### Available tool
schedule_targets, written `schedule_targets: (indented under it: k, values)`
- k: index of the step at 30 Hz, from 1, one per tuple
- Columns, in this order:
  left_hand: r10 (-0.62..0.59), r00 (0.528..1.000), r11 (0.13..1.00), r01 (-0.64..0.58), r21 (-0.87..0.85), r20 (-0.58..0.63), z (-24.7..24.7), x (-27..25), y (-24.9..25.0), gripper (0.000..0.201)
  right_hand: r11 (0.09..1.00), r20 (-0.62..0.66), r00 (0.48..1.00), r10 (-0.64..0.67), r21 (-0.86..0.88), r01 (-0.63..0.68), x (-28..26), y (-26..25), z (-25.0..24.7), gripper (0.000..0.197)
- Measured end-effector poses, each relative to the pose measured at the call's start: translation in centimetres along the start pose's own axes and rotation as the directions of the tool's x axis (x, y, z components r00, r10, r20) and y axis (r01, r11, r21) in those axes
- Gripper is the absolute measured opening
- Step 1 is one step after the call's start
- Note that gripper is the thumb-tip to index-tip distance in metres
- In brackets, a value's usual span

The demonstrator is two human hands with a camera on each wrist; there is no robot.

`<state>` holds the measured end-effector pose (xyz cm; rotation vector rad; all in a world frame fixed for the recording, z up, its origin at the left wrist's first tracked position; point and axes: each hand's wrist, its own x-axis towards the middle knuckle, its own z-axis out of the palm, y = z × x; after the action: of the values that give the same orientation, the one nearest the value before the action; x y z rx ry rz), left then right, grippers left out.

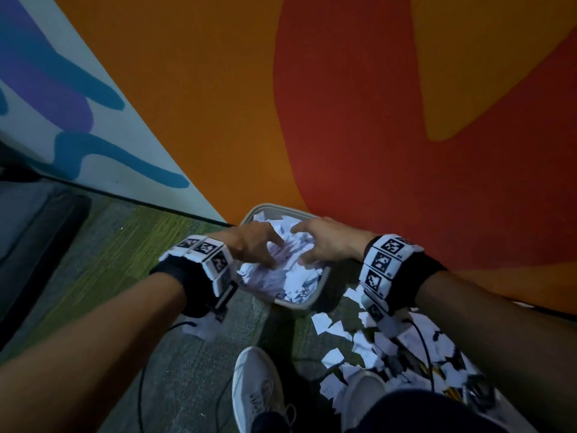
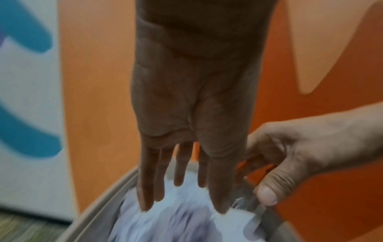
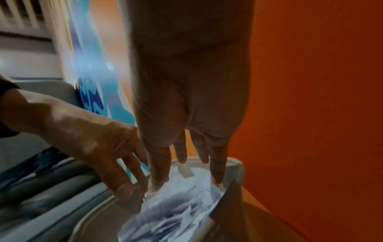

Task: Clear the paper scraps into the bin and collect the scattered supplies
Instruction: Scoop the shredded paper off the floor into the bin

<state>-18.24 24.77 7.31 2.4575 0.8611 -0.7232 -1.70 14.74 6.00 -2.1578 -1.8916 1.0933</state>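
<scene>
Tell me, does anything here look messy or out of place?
Yes. Torn paper scraps litter the carpet right of the bin, beside the person's shoes, some under a trailing cable. The bin is heaped to its rim with paper, and both hands, left hand and right hand, are over the pile.

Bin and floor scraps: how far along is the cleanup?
Done: the bin is already heaped with paper scraps. In hand: the left hand and right hand are over the heap, fingers extended onto it. Left: many loose scraps on the carpet by the white shoes; supplies uncollected.
</scene>
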Motion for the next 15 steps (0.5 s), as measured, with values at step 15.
schedule_targets:
  k: [15]
  values:
    - [0.358,0.93,0.933,-0.353,0.068,-0.087,-4.2,1.3,20.3,0.041,0.941,-0.195,0.951,0.238,0.29,-0.176,-17.9,17.2,-1.0,0.056]
